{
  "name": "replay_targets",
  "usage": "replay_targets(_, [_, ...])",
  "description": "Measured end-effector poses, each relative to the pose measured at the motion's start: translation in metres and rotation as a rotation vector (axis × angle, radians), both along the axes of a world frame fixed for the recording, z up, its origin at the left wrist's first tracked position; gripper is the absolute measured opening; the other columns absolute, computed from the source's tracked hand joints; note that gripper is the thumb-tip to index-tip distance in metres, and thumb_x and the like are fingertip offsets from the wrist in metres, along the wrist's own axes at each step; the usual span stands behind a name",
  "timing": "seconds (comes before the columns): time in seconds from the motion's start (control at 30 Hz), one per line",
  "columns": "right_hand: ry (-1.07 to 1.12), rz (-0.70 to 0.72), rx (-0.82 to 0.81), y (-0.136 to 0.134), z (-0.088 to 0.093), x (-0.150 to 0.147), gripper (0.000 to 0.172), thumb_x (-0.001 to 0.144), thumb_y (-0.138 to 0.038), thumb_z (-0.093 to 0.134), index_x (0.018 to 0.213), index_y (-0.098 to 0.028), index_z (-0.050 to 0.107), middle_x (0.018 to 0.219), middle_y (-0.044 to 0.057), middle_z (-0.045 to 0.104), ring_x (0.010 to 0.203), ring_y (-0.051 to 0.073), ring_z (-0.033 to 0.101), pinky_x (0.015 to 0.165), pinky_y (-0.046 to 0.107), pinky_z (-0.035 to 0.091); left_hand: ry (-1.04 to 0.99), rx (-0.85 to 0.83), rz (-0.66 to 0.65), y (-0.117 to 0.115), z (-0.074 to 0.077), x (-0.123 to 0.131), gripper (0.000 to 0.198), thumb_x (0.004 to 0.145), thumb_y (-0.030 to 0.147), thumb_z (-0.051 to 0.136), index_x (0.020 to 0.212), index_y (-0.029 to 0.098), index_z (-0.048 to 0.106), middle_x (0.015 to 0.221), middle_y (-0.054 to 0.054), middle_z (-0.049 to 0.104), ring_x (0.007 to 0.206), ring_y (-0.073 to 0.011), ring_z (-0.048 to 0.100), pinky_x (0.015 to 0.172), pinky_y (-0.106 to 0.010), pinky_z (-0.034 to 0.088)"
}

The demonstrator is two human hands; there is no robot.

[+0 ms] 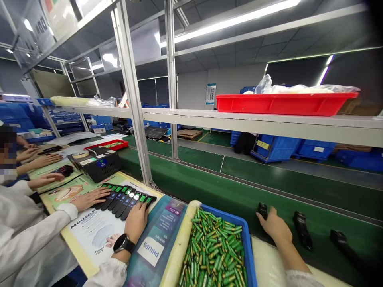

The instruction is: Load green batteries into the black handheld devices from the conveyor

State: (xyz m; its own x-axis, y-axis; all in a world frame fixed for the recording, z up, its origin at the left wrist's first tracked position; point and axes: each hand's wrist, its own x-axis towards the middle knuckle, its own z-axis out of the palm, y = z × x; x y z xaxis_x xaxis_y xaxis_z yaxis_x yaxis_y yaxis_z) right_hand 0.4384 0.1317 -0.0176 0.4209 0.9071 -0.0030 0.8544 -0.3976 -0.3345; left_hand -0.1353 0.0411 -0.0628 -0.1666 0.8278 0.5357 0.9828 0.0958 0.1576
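1 blue bin point(250, 255) divides your right hand point(275, 225), pinching a device point(262, 209), from your left hand point(136, 222), grip unclear, likely steadying the device row point(122, 201).

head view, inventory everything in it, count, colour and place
fanned devices: several, black and green, on printed mat
belt devices: three, black, on green belt
cylinders: uncountable, green and gold, in tub
tub: one, blue, front centre
red trays: two, red, on shelf and behind black box
blue crates: many, blue, background
others' hands: several, bare, left side
left hand: one, black watch, touching fanned devices
right hand: one, white sleeve, at leftmost belt device
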Motion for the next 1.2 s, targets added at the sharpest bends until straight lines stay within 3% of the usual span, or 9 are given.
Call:
replay_targets(0.1, [-0.003,0.145,0.114,-0.025,0.018,-0.027,0.071,0.105,-0.055,0.036,0.157,-0.007,0.033,0.087,0.016,0.072,0.087,0.037,0.073,0.074,0.043,0.054,-0.043,0.034,-0.058,-0.007,0.001,0.018,0.037,0.101,0.027,0.040,0.116,0.014,0.071,0.103,-0.013,0.073,0.099,-0.0257,0.069,0.092,-0.039,0.058])
replay_targets(0.2, [0.218,0.568,0.264,-0.069,0.045,-0.080,0.065,0.104,-0.056,0.042,0.151,-0.012,0.044,0.080,0.005,0.067,0.071,0.027,0.068,0.070,0.037,0.052,-0.109,0.140,-0.201,-0.029,0.017,0.052,0.034,0.103,0.028,0.044,0.124,0.017,0.068,0.114,-0.011,0.072,0.107,-0.0227,0.069,0.095,-0.036,0.059])
replay_targets(0.3, [0.484,0.933,0.254,-0.121,0.064,-0.143,0.066,0.105,-0.056,0.047,0.163,-0.030,0.029,0.116,0.006,0.067,0.071,0.018,0.065,0.071,0.032,0.055,-0.177,0.247,-0.545,-0.067,0.048,0.098,0.037,0.101,0.020,0.053,0.137,0.024,0.061,0.121,-0.008,0.071,0.112,-0.0190,0.067,0.096,-0.031,0.058])
replay_targets(0.47, [0.437,1.277,0.365,-0.170,0.064,-0.186,0.036,0.106,-0.035,0.050,0.140,-0.030,0.060,0.107,0.006,0.069,0.093,0.022,0.068,0.081,0.032,0.058,-0.173,0.226,-0.866,-0.107,0.079,0.139,0.039,0.096,0.014,0.061,0.133,0.027,0.062,0.120,-0.007,0.071,0.108,-0.0183,0.066,0.094,-0.031,0.057])
replay_targets(0.7, [0.267,1.033,0.972,-0.160,0.029,-0.163,0.034,0.108,-0.037,0.048,0.139,-0.024,0.053,0.107,0.012,0.072,0.096,0.029,0.072,0.082,0.039,0.060,-0.115,0.145,-0.052,-0.031,0.032,0.032,0.039,0.099,0.038,0.054,0.131,0.018,0.062,0.136,-0.015,0.059,0.127,-0.0279,0.056,0.110,-0.043,0.048])
replay_targets(0.83, [0.170,0.997,0.739,-0.145,0.036,-0.174,0.025,0.107,-0.036,0.047,0.127,-0.027,0.061,0.102,0.006,0.074,0.084,0.025,0.072,0.071,0.036,0.060,-0.070,0.047,0.154,-0.011,0.014,-0.005,0.040,0.095,0.035,0.053,0.125,0.012,0.066,0.124,-0.018,0.064,0.110,-0.0331,0.060,0.093,-0.047,0.051])
replay_targets(0.93, [0.280,0.701,0.695,-0.132,0.062,-0.156,0.036,0.101,-0.050,0.054,0.126,-0.024,0.061,0.103,0.008,0.074,0.079,0.025,0.071,0.067,0.034,0.058,-0.043,-0.013,0.207,-0.014,0.012,-0.008,0.041,0.095,0.037,0.050,0.125,0.014,0.067,0.119,-0.016,0.067,0.104,-0.0328,0.060,0.086,-0.044,0.048])
replay_targets(1.07, [0.395,0.206,0.731,-0.094,0.084,-0.084,0.052,0.080,-0.070,0.067,0.102,-0.023,0.069,0.093,0.009,0.075,0.083,0.030,0.071,0.069,0.035,0.056,-0.019,-0.068,0.289,-0.018,0.015,-0.005,0.043,0.097,0.042,0.048,0.124,0.017,0.070,0.117,-0.016,0.068,0.105,-0.0341,0.058,0.086,-0.044,0.044])
replay_targets(1.2, [0.223,-0.087,0.337,-0.037,0.050,-0.006,0.053,0.082,-0.066,0.065,0.103,-0.018,0.073,0.095,0.014,0.076,0.092,0.036,0.071,0.075,0.040,0.055,-0.003,-0.097,0.306,-0.018,0.015,-0.005,0.045,0.100,0.040,0.042,0.123,0.015,0.071,0.111,-0.015,0.071,0.103,-0.0323,0.062,0.084,-0.042,0.043])
